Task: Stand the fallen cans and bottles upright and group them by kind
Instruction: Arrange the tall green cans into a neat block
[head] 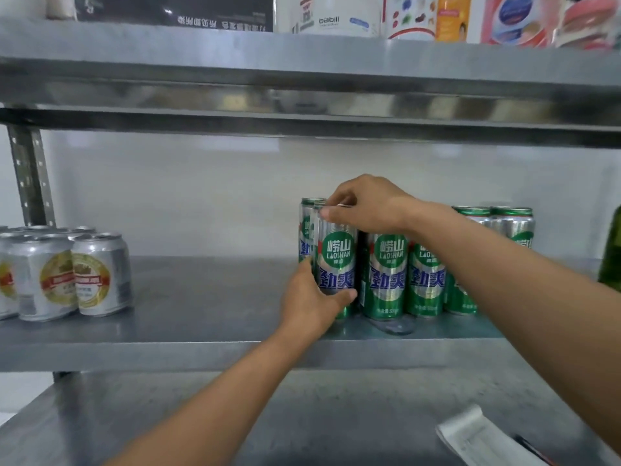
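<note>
Tall green can stands upright at the left end of the green-can row on the middle shelf, touching its neighbour. Left hand wraps the lower body, thumb across the front. Right hand pinches the top rim, fingers closed on it. Judgement: rigid when full, thin wall dents if squeezed; smooth, possibly slick. Weight probably that of a full can, though the blurred top does not show whether it is sealed. Best hold: low on the body plus rim. Short silver cans grouped well apart, left. Green bottle at right edge.
</note>
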